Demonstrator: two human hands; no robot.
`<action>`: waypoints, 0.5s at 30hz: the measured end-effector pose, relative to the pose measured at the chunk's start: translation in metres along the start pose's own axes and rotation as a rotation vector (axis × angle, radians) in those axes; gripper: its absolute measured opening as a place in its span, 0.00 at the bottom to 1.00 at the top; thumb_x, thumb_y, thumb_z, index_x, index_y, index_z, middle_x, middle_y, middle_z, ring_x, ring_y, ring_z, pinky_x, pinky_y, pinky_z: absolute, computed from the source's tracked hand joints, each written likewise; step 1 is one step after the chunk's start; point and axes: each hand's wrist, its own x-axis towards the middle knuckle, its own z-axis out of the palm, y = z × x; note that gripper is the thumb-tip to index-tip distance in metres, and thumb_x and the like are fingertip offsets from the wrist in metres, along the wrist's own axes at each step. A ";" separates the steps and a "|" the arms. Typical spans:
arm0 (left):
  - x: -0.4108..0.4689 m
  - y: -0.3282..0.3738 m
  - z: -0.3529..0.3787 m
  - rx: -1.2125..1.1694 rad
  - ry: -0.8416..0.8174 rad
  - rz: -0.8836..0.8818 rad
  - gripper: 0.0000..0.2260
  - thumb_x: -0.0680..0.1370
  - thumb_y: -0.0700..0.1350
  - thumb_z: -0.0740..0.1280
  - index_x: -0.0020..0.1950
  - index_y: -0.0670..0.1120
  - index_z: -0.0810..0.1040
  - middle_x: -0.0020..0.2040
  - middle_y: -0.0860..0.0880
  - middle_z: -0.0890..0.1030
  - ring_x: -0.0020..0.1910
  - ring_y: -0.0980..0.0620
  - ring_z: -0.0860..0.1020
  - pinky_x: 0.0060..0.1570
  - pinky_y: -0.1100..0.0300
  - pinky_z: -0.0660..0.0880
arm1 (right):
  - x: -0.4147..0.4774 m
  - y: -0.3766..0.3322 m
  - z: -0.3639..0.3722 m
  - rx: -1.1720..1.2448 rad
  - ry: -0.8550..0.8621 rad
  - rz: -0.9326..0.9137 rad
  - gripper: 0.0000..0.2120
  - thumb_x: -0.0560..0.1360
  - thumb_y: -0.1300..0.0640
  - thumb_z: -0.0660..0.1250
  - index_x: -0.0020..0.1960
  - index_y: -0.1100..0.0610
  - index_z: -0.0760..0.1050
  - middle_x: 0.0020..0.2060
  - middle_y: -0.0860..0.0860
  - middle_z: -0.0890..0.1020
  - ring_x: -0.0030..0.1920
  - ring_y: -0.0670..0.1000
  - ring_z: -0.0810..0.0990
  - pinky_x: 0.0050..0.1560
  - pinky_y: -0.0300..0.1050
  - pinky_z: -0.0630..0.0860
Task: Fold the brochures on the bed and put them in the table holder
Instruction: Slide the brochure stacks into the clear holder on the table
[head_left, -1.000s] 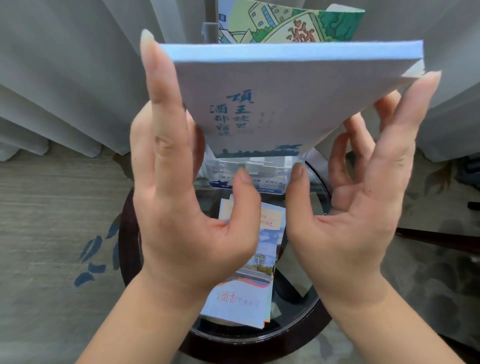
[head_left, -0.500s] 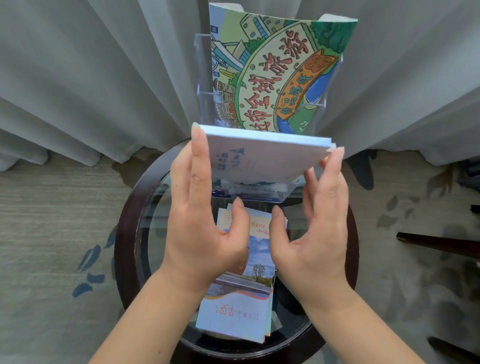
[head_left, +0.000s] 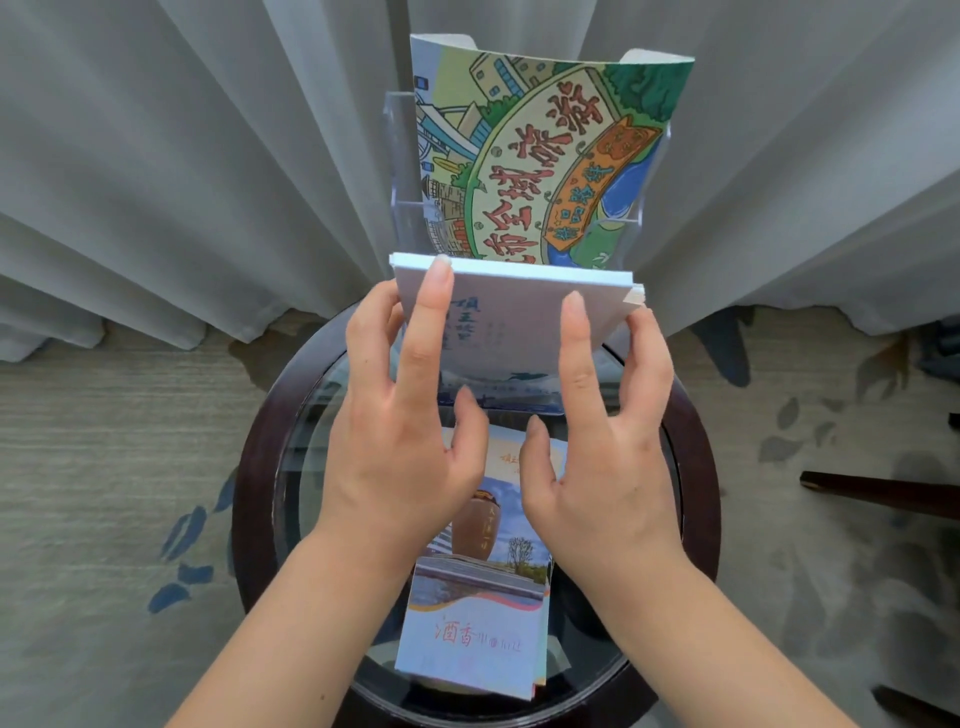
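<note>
A clear acrylic holder (head_left: 402, 171) stands at the back of a round glass table (head_left: 260, 467). Its rear tier holds a colourful illustrated brochure (head_left: 540, 156), curved and upright. A pale blue folded brochure (head_left: 514, 322) sits with its lower edge in the holder's front pocket. My left hand (head_left: 410, 441) grips its left side, index finger reaching the top edge. My right hand (head_left: 602, 452) holds the right side, fingers spread along its face and edge. Another folded brochure (head_left: 478, 613) with a jar photo lies flat on the glass below my hands.
Grey curtains (head_left: 182, 156) hang directly behind the table. Patterned carpet (head_left: 104, 519) surrounds it. A dark wooden furniture leg (head_left: 883, 493) juts in at the right.
Both hands have carried the pale blue brochure away from the camera and down, from in front of the holder into its front pocket.
</note>
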 end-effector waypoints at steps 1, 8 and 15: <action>0.001 0.002 -0.001 0.008 0.002 -0.004 0.41 0.73 0.35 0.72 0.80 0.49 0.54 0.73 0.37 0.63 0.73 0.47 0.65 0.61 0.70 0.69 | 0.002 -0.002 0.000 -0.016 -0.004 -0.003 0.48 0.73 0.69 0.71 0.83 0.49 0.49 0.80 0.66 0.49 0.82 0.64 0.52 0.59 0.60 0.81; 0.024 0.003 0.001 0.120 -0.036 -0.055 0.42 0.72 0.34 0.70 0.82 0.45 0.55 0.79 0.39 0.57 0.75 0.45 0.65 0.52 0.58 0.77 | 0.025 -0.004 0.008 -0.218 -0.094 -0.028 0.42 0.75 0.63 0.70 0.83 0.61 0.52 0.82 0.63 0.40 0.82 0.65 0.38 0.80 0.67 0.50; 0.040 0.003 0.021 0.370 -0.083 -0.003 0.39 0.77 0.45 0.68 0.82 0.40 0.51 0.80 0.29 0.44 0.81 0.32 0.49 0.79 0.43 0.56 | 0.045 -0.003 0.019 -0.346 -0.153 -0.106 0.42 0.78 0.58 0.65 0.84 0.59 0.46 0.80 0.55 0.35 0.81 0.58 0.34 0.80 0.58 0.37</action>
